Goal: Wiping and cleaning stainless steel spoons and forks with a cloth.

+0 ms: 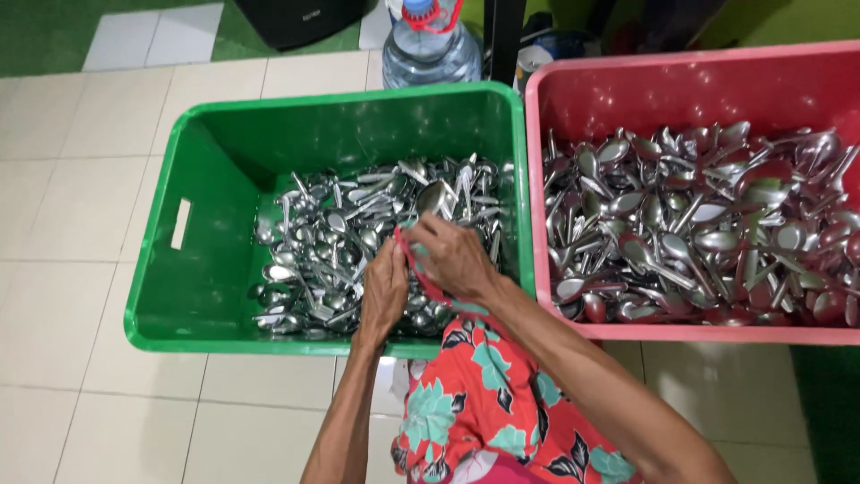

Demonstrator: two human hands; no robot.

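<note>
While your left hand (383,289) and right hand (455,258) both grip a red-edged cloth (414,260) around a shiny metal spoon (431,197), the green plastic crate (193,296) sits at 12 o'clock.

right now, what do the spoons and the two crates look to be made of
Spoons: bare polished metal, probably stainless steel, judging by the bright silver glints. Green crate and pink crate: moulded plastic, going by solid colour, rounded rims and dull sheen.

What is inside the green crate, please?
The green crate holds a heap of metal spoons. Both hands, left hand and right hand, cover some; the crate bottom beneath the heap is hidden.
</note>
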